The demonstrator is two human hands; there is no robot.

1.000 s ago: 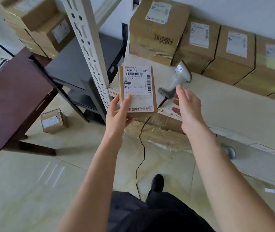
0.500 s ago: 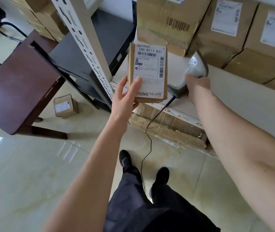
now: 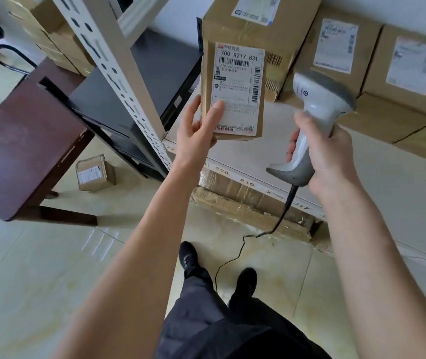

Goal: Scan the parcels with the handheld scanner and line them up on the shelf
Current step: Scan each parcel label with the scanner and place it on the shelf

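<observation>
My left hand holds a small brown parcel upright, its white label with barcodes facing me and my thumb on the label's lower left. To its right, my right hand grips the handle of the grey handheld scanner, lifted off the shelf with its head up beside the parcel. Its black cable hangs down to the floor. Labelled cardboard parcels stand in a row along the back of the white shelf.
A white perforated shelf upright rises left of the parcel. A dark wooden table stands at left, a small box on the floor beneath it. A flattened wrapped carton lies under the shelf. My feet are on the tiled floor.
My right hand has closed on the scanner and lifted it off the shelf, raising it beside the parcel. My left hand has raised the parcel slightly.
</observation>
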